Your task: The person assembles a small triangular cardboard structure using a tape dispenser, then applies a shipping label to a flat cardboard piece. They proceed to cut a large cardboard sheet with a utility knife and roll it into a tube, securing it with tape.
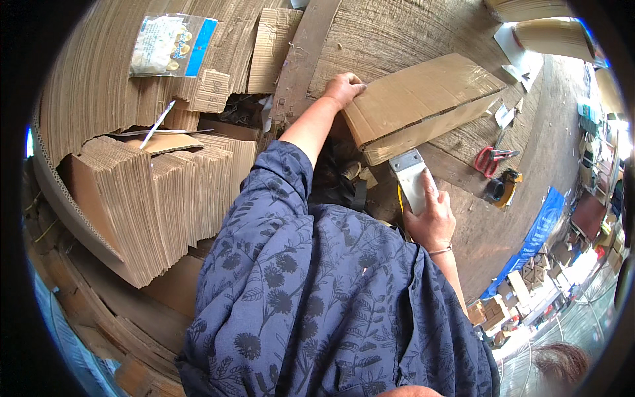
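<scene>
A closed brown cardboard box [423,92] lies at a slant on the wooden table in front of me. My left hand [345,89] is at its far left corner, fingers curled against the edge. My right hand [433,215] is wrapped round a grey metal tool that looks like a stapler [411,177], with the forefinger stretched along its top. The stapler's head is at the box's near edge; whether it touches the cardboard I cannot tell. A thin yellow strip shows along the tool's left side.
Red-handled scissors [486,161] and a tape roll [506,188] lie right of the box on the wooden table [489,228]. Stacked cardboard sheets [178,192] fill the left, with a clear packet [172,46] on top. A blue sheet [539,231] hangs along the right edge.
</scene>
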{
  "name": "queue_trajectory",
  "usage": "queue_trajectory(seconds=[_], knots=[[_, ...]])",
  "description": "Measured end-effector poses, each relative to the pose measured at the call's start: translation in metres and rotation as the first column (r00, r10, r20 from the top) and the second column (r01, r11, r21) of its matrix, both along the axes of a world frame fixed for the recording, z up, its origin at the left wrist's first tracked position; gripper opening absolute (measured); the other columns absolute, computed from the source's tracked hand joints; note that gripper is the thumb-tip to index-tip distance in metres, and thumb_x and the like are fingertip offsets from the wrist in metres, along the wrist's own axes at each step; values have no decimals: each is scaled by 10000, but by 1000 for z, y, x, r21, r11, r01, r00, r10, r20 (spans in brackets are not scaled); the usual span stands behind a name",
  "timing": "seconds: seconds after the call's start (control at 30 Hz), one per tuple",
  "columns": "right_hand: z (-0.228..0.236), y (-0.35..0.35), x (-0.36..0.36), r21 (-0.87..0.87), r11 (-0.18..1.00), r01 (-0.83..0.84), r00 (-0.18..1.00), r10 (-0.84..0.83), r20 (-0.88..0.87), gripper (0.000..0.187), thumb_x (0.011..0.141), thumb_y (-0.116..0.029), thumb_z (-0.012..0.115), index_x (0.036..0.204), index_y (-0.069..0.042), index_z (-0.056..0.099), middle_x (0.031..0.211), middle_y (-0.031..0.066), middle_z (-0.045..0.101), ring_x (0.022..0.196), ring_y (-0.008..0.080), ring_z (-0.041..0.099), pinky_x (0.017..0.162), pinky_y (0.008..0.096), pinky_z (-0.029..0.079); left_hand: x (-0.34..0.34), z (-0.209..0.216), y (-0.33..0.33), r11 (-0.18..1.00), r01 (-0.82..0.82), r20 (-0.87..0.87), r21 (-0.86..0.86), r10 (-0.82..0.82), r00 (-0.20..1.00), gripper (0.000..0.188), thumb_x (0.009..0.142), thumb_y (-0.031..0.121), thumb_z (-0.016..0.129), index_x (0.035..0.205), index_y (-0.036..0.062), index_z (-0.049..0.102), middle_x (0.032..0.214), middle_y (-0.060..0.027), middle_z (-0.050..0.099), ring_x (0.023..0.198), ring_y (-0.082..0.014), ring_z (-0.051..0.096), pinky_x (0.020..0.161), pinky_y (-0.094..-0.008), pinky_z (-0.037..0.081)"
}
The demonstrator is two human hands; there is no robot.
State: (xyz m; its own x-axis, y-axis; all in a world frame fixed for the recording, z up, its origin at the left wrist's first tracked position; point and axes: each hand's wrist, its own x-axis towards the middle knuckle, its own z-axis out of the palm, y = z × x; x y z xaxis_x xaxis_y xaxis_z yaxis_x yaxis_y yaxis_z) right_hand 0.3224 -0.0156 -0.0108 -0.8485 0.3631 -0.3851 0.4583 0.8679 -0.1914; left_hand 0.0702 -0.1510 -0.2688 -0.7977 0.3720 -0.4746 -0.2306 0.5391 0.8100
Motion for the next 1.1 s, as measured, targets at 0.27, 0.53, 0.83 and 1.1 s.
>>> queue_trajectory(seconds=[0.27, 0.53, 0.83, 1.1], knots=[[-39, 1, -3, -28, 999, -18, 999, 17, -51, 885, 635, -208, 777, 1426, -252, 384, 943, 109, 532, 831, 308, 603, 681, 420, 541, 24, 1, -6, 963, -172, -264, -208, 115, 958, 246, 763, 294, 766, 947, 141, 707, 1061, -97, 612, 977, -283, 610, 844, -387, 505], [-68, 7, 13, -105, 993, -51, 971, 25, -237, 885, 618, -159, 778, 1418, -216, 404, 971, 107, 555, 858, 303, 592, 696, 404, 536, 39, -6, -20, 958, 87, -282, -275, -167, 945, 284, 872, 370, 610, 1110, 220, 656, 1119, -126, 602, 1064, -311, 568, 940, -406, 448], [-94, 9, 21, -110, 991, -81, 923, 33, -384, 852, 611, -126, 765, 1392, -165, 427, 969, 114, 571, 863, 308, 587, 704, 386, 526, 19, 18, 15, 894, 188, -13, -406, -212, 977, 503, 902, 568, 497, 1194, 172, 604, 1223, -210, 538, 1210, -345, 471, 1033, -436, 377], [-108, 13, 27, -117, 990, -77, 909, 22, -416, 825, 593, -149, 785, 1352, -187, 462, 988, 121, 565, 869, 313, 599, 705, 382, 532, 31, 9, 8, 877, 241, -40, -416, -283, 958, 583, 930, 596, 388, 1280, 170, 577, 1333, -235, 472, 1264, -367, 405, 1087, -441, 296]])
